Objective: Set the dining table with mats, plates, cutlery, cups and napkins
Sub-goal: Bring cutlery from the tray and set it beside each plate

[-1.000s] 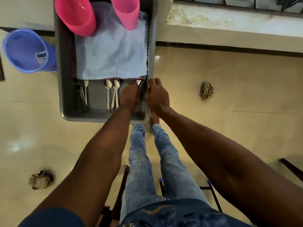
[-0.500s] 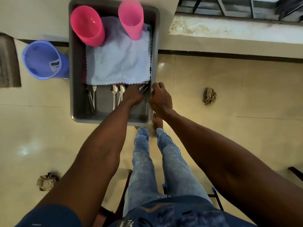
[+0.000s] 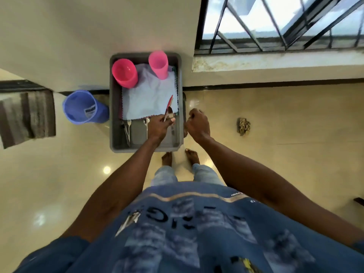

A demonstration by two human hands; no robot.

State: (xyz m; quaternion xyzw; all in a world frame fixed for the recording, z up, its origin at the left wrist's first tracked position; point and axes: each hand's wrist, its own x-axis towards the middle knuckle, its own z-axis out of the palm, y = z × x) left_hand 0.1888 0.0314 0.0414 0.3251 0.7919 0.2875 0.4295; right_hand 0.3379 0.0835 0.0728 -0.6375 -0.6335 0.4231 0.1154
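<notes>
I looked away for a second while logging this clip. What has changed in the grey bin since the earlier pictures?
The left hand has lifted out of the grey bin's right corner, now gripping knives, one red-handled. The right hand has come off the rim and hangs curled beside it, holding nothing visible. The pink cups, blue cloth, forks and blue jug stay put.

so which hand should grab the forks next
Right. The left hand already grips cutlery over the tray, so it is occupied. The right hand is curled, holds nothing and hangs beside the tray, though the forks lie at the tray's far left side.
</notes>
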